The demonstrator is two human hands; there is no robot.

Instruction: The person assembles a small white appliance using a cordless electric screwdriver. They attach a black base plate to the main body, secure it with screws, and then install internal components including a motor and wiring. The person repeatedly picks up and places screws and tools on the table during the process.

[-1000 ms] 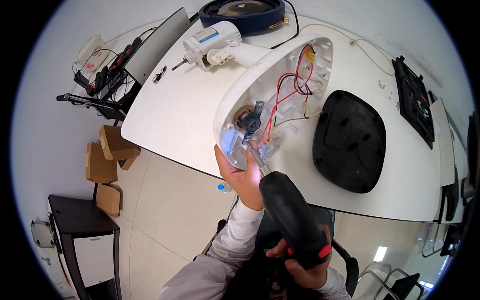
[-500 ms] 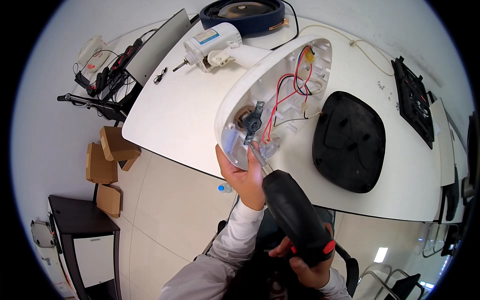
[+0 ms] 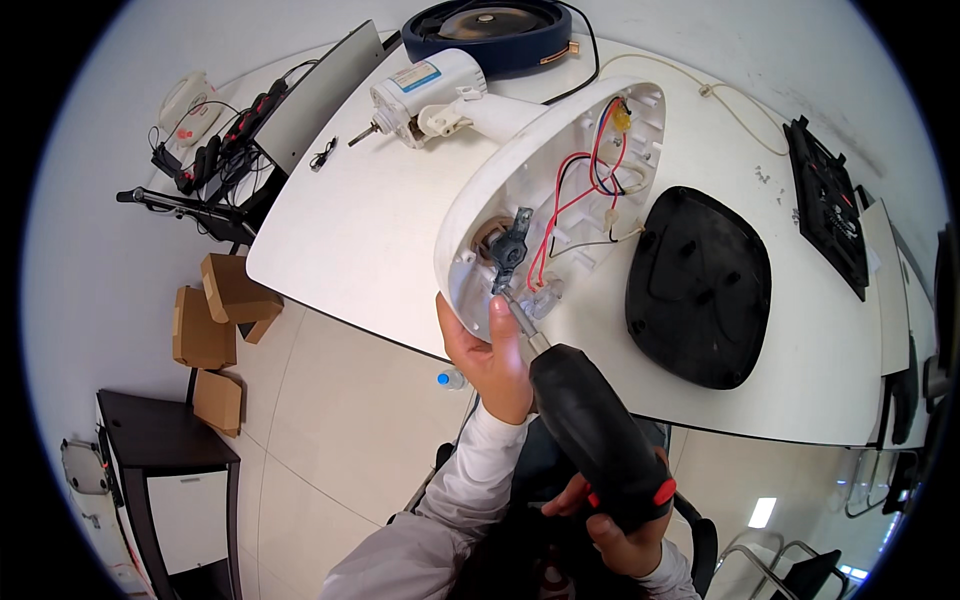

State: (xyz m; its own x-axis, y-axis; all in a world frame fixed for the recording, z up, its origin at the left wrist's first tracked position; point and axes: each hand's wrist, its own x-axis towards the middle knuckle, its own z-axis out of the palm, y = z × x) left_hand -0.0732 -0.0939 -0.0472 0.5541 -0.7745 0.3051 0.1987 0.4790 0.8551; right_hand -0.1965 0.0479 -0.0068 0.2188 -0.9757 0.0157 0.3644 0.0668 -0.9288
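Tilted on the table's near edge, a white fan base housing [image 3: 470, 195] shows its hollow inside, with red, blue and black wires [image 3: 558, 205]. My left hand [image 3: 495, 372] grips its near end, thumb up by a dark grey bracket [image 3: 511, 250]. My right hand [image 3: 632, 548] is closed round the lower end of a black-and-red electric screwdriver [image 3: 588, 420]. The screwdriver's metal bit reaches the bracket's near end beside my thumb; the screw, if any, is too small to make out. A white motor [image 3: 432, 88] is joined to the housing's neck and lies farther back.
Right of the housing lies a black base cover [image 3: 690, 345]. Small screws [image 3: 763, 178] and an open black tool case [image 3: 828, 205] are at the far right. A dark blue round fan part [image 3: 487, 45] stands at the back. Cardboard boxes [image 3: 205, 330] sit on the floor at left.
The housing, my left hand and the screwdriver have shifted very slightly right and down in view. Both grips are unchanged, and the bit stays at the bracket's near end.
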